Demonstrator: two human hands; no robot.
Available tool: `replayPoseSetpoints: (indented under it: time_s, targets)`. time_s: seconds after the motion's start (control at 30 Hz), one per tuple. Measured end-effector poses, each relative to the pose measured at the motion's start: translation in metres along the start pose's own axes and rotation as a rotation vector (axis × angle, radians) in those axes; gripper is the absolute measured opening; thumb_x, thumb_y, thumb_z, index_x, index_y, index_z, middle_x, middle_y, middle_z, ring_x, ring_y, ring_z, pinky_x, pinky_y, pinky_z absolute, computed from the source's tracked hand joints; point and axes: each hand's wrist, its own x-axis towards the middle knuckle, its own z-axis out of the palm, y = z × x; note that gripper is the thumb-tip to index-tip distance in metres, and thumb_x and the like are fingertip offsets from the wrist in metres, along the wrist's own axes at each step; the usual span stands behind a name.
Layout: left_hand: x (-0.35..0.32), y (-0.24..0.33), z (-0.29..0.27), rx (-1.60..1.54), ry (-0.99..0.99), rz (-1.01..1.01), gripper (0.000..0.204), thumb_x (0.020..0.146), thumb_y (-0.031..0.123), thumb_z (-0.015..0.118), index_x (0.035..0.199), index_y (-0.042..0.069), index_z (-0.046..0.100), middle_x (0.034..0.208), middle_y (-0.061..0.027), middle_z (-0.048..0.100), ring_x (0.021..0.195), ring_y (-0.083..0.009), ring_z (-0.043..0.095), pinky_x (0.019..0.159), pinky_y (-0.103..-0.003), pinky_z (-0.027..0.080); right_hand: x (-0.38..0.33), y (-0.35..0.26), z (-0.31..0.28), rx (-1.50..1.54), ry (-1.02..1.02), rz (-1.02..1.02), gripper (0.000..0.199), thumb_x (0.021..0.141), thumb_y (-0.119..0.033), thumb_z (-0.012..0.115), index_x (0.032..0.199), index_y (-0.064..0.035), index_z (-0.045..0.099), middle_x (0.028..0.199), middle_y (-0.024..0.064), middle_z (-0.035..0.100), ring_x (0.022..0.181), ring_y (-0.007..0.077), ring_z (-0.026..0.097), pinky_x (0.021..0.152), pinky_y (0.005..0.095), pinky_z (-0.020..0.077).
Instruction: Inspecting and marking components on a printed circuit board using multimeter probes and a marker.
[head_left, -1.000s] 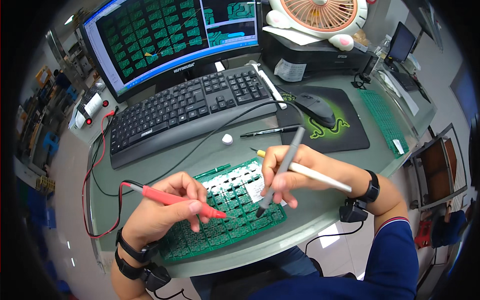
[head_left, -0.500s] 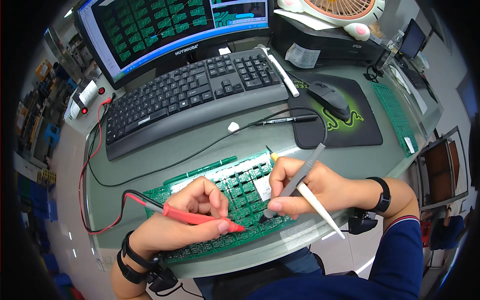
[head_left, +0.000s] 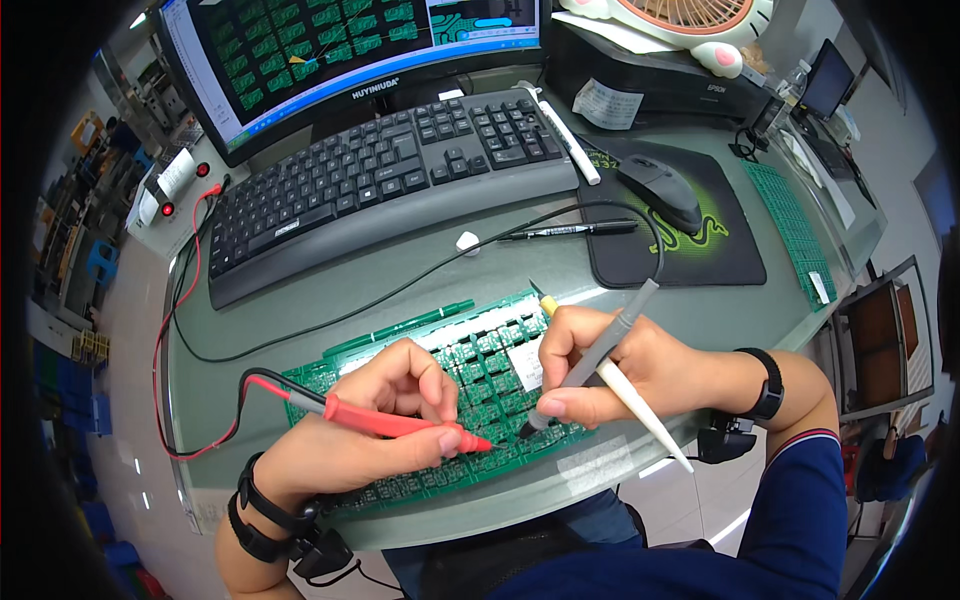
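A green panel of small circuit boards (head_left: 480, 395) lies on the desk under both hands. My left hand (head_left: 385, 415) is closed around a red test probe (head_left: 385, 422), its tip down at the panel. In my closed right hand (head_left: 625, 370) is a grey test probe (head_left: 605, 345) with a dark tip, which meets the panel just right of the red one. The same hand also holds a tool with a long white tapered end (head_left: 645, 415) and a yellow part with a dark point (head_left: 545, 302). Whether the tips touch metal is too small to tell.
Beyond the panel stand a black keyboard (head_left: 400, 185) and a monitor (head_left: 340, 60) showing a board layout. A mouse (head_left: 660, 195) rests on a black mat (head_left: 620, 262). A black marker (head_left: 570, 230) lies near the probe cable (head_left: 330, 325). Another green panel (head_left: 790, 235) is at the right.
Both hands keep their grips, with the probe tips in nearly the same place on the panel. The view has shifted slightly, and the layout on the monitor shows a changed marker.
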Motion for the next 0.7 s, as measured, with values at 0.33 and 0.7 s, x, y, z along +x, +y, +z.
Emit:
replayPoseSetpoints:
  time_s: [0.33,0.7]
  targets:
    - [-0.0038,0.0006,-0.0008,0.001,-0.028,-0.010,0.025,0.088,0.002,0.065,0.096,0.008,0.042,0.094,-0.0021,0.051,0.083,-0.0074,0.054,0.071,-0.024,0.046,-0.0010,0.0003,0.0017,-0.008,0.003,-0.019,0.022,0.088,-0.019,0.070,0.086,-0.0052,0.053,0.070,0.0004,0.054,0.060,0.0086,0.053,0.052,0.0261,0.0381]
    - [-0.0028,0.0000,0.0006,0.022,-0.024,0.006,0.025,0.088,0.002,0.065,0.096,0.008,0.042,0.092,-0.0017,0.051,0.083,-0.0068,0.053,0.072,-0.023,0.046,0.0007,0.0015,0.0019,-0.051,0.014,-0.083,0.023,0.087,-0.019,0.070,0.085,-0.0040,0.053,0.073,0.0013,0.052,0.062,0.0095,0.051,0.053,0.0266,0.0375]
